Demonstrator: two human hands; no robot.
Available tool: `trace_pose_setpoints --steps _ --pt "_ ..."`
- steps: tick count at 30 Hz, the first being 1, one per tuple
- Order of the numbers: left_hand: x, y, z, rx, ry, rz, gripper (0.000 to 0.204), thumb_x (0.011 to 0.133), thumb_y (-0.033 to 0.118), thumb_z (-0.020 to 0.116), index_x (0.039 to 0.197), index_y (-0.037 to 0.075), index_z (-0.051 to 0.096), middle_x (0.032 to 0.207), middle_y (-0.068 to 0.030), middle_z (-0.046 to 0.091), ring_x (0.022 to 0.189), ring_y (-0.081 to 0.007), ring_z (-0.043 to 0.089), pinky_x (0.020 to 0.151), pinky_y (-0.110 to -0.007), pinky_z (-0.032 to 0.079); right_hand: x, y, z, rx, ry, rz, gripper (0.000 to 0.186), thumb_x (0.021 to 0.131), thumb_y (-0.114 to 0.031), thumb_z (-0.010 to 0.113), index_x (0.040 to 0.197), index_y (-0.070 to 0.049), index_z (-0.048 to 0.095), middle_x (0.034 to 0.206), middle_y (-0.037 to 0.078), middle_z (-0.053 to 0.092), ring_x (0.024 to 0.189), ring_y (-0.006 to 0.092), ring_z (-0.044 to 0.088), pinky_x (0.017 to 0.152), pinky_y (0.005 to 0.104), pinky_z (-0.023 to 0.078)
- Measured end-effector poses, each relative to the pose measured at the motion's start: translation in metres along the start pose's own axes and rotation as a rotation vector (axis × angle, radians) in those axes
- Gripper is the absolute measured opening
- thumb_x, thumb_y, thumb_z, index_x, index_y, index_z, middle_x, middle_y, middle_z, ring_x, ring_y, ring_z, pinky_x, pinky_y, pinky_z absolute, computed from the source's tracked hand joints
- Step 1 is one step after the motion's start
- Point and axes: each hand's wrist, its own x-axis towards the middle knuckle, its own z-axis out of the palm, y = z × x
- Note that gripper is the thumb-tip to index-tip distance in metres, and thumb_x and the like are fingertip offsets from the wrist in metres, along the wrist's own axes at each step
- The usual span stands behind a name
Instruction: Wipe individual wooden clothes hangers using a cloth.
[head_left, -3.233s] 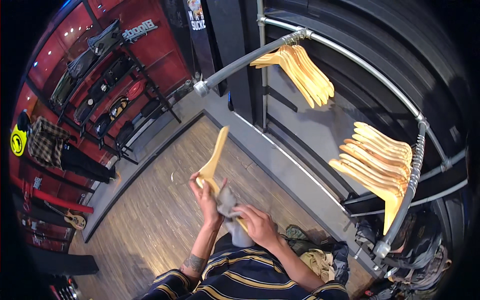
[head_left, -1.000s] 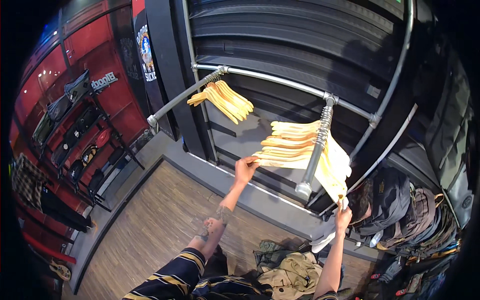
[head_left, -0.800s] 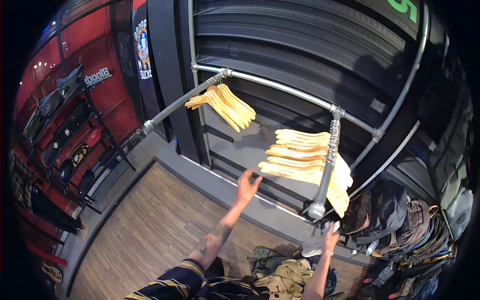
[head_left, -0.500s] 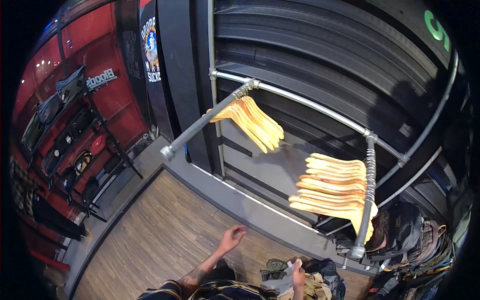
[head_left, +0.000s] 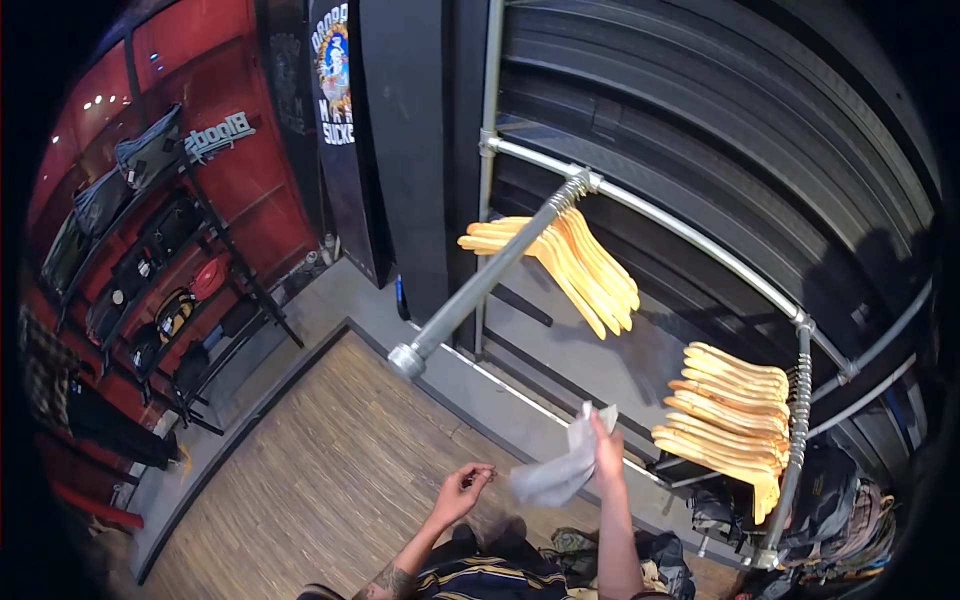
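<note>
My right hand (head_left: 606, 452) is raised and pinches a pale grey cloth (head_left: 562, 468) that hangs down to its left. My left hand (head_left: 462, 491) hovers lower, a little left of the cloth, fingers loosely curled and holding nothing. Above both hands a metal rail arm (head_left: 487, 277) juts out with a bunch of wooden hangers (head_left: 565, 262) on it. A second bunch of wooden hangers (head_left: 728, 415) hangs on the right rail arm (head_left: 795, 430), right of my right hand.
Dark slatted wall (head_left: 720, 150) behind the rails. Bags and dark clothing (head_left: 840, 520) are heaped at the lower right, more clothes (head_left: 580, 545) by my feet. Wooden floor (head_left: 320, 470) lies to the left; a red wall with a black bag rack (head_left: 170, 290) stands far left.
My left hand reached up to the right hanger bunch, then dropped. My right hand has come up holding the grey cloth. The view has swung left and upward.
</note>
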Motion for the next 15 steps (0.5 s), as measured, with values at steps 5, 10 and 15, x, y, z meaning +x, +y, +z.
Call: trace_pose_setpoints --steps 5,10,15 --pt "-0.009 0.003 -0.011 -0.049 0.1 -0.047 0.026 0.104 0.016 0.056 0.119 -0.002 0.065 0.11 -0.0116 0.071 0.104 -0.0179 0.067 0.093 -0.03 0.052 0.12 -0.031 0.032 0.393 -0.163 0.066 0.062 0.089 -0.055 0.071 0.128 -0.009 0.06 0.105 0.002 0.067 0.09 0.0175 0.064 0.077 0.0359 0.053" --pt "-0.025 0.019 -0.008 0.012 0.189 -0.117 0.029 0.104 0.018 0.055 0.119 -0.004 0.063 0.111 -0.0124 0.07 0.106 -0.0187 0.066 0.096 -0.031 0.052 0.171 -0.027 0.043 0.414 -0.091 -0.002 0.053 0.089 -0.055 0.069 0.12 -0.012 0.065 0.119 0.002 0.059 0.113 0.0187 0.056 0.096 0.0417 0.048" --pt "-0.032 0.018 0.005 -0.137 0.423 -0.169 0.03 0.105 0.02 0.054 0.12 -0.003 0.064 0.115 -0.013 0.069 0.107 -0.0203 0.066 0.098 -0.034 0.052 0.154 -0.055 0.046 0.526 -0.094 0.021 0.056 0.093 -0.057 0.062 0.127 -0.013 0.063 0.13 0.003 0.058 0.124 0.0209 0.051 0.107 0.0433 0.039"
